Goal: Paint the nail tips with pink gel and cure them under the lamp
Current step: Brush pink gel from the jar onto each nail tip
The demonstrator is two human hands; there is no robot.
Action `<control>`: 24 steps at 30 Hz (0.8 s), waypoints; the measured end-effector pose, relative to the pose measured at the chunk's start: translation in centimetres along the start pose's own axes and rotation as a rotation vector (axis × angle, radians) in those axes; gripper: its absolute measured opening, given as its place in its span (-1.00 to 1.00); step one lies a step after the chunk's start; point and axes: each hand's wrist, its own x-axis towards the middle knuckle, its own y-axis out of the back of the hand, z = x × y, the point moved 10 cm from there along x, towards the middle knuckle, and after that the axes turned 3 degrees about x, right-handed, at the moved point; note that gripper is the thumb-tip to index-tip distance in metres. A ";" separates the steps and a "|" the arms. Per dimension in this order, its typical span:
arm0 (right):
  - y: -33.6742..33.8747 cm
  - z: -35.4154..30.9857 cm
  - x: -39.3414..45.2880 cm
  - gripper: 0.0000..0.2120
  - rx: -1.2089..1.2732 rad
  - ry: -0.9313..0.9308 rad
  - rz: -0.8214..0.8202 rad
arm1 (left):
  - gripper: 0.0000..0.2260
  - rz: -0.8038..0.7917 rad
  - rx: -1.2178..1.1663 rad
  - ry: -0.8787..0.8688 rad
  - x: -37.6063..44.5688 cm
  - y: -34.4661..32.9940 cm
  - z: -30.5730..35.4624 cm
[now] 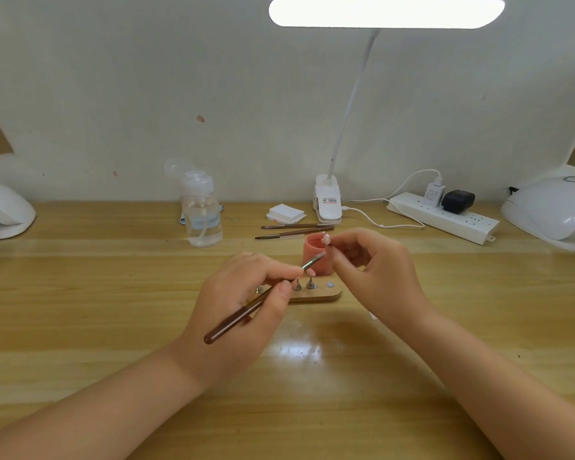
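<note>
My left hand (246, 293) grips a brown-handled brush (239, 317), its metal ferrule and tip reaching up to the right toward the pink gel jar (312, 255). My right hand (372, 270) pinches a small stand topped by a pale nail tip (326, 239), held just above the jar's right rim. In front of the jar lies a wooden holder (326, 295) with cone-shaped metal stands (310, 283) and a blue dot; its left part is hidden behind my left hand. A pink nail tip (311, 271) sits on one stand.
White curing lamps stand at the far left (4, 210) and far right (555, 210). A clear pump bottle (201, 210), two spare brushes (292, 231), white wipes (285, 213), a clip desk lamp (327, 200) and a power strip (442, 215) line the back of the wooden table.
</note>
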 end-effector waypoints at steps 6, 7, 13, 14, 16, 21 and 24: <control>-0.3 -1.2 -0.1 -0.93 -0.124 0.109 -0.013 | -0.81 0.018 -0.023 0.035 0.3 0.2 0.2; -0.4 -1.4 -0.1 -0.91 -0.147 0.130 -0.014 | -0.80 0.009 -0.016 0.036 0.3 0.1 0.2; -0.3 -1.6 -0.2 -0.88 -0.183 0.147 -0.009 | -0.84 0.028 -0.091 0.088 -0.1 0.4 -0.3; -0.3 -1.7 -0.2 -0.89 -0.186 0.152 -0.004 | -0.84 0.029 -0.087 0.093 0.0 0.3 -0.3; -0.1 -1.7 -0.2 -0.90 -0.194 0.159 0.005 | -0.82 0.013 -0.061 0.091 0.1 0.1 -0.1; 0.3 0.0 0.0 -0.89 -0.096 0.023 0.026 | -0.82 -0.049 -0.087 0.108 0.1 -0.3 -0.4; 1.8 2.7 0.1 -0.88 -0.005 -0.162 0.124 | -0.86 0.001 -0.200 0.242 0.6 0.2 -1.4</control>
